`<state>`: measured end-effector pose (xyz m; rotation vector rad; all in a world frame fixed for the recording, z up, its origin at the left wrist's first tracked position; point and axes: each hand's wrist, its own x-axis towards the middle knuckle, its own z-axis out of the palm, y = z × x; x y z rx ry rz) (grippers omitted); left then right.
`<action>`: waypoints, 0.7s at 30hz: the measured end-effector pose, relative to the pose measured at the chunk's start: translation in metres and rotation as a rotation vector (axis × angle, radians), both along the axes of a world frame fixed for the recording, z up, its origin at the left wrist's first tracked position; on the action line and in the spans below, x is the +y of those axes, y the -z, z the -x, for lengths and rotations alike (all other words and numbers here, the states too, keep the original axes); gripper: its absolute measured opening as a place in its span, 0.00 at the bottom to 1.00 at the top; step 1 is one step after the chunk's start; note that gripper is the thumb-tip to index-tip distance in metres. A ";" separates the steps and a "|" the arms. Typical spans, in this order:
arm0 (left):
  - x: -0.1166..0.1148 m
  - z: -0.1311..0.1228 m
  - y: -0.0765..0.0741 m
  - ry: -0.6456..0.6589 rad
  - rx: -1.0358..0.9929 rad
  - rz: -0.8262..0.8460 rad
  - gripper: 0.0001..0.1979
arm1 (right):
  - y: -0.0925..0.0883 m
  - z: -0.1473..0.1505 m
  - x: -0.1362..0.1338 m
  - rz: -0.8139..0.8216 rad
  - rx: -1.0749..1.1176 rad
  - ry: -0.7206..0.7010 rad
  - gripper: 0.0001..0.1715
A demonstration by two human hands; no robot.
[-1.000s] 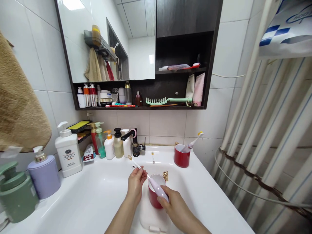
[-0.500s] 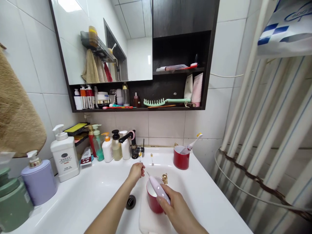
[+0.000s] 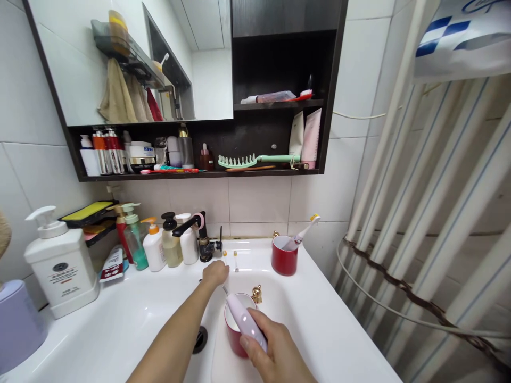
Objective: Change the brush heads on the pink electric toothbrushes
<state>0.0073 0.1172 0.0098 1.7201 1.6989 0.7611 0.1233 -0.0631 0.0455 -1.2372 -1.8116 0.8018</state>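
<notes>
My right hand (image 3: pixel 275 346) is wrapped round a lilac electric toothbrush handle (image 3: pixel 245 321), its bare metal shaft pointing up and away. Directly below the handle, a red cup (image 3: pixel 235 340) with a white inside stands at the sink, partly covered by it. My left hand (image 3: pixel 215 273) reaches to the back ledge of the basin, fingers closed at the lower end of a small brush head (image 3: pixel 225 257); the fingertips are mostly hidden. Close beside it on the right is a second brush head (image 3: pixel 236 261).
A red cup holding a toothbrush (image 3: pixel 285 256) stands at the back right. The black faucet (image 3: pixel 206 246) rises behind my left hand. Several pump bottles (image 3: pixel 155 244) line the left ledge. A dark shelf (image 3: pixel 215 174) hangs above; pipes (image 3: pixel 399 213) run at right.
My left hand has moved back with the brush head, bringing it nearer the second one. The handle stays in my right hand. The view has shifted right and closer.
</notes>
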 end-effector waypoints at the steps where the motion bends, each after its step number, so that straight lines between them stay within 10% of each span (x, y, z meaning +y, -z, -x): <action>1: 0.001 -0.003 -0.001 -0.002 0.029 -0.010 0.14 | 0.000 -0.001 0.000 -0.006 0.004 -0.005 0.10; 11: 0.000 -0.036 0.001 -0.026 -0.076 0.017 0.14 | -0.001 -0.002 -0.002 -0.036 0.009 0.016 0.13; 21: -0.066 -0.003 -0.018 -0.121 -0.838 0.118 0.09 | 0.016 0.000 0.000 0.083 0.041 0.022 0.11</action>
